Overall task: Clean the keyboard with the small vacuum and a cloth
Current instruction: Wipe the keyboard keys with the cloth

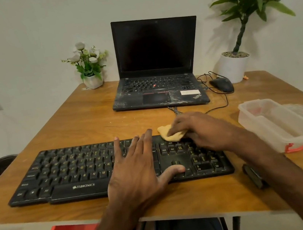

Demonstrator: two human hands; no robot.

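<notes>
A black Zebronics keyboard [72, 174] lies across the near part of the wooden table [90, 115]. My left hand [139, 169] rests flat on its middle right keys, fingers spread, thumb near the arrow keys. My right hand [199, 131] presses a small yellow cloth [166, 133] onto the keyboard's top edge above the navigation keys, fingers closed over it. A dark slim object [254, 176], too unclear to name, lies on the table right of the keyboard.
An open black laptop [159, 85] stands behind the keyboard, with a wired mouse [221, 85] to its right. A clear plastic box [276, 126] sits at the right. A small flower pot [92, 80] and a tall potted plant [234, 66] stand at the back.
</notes>
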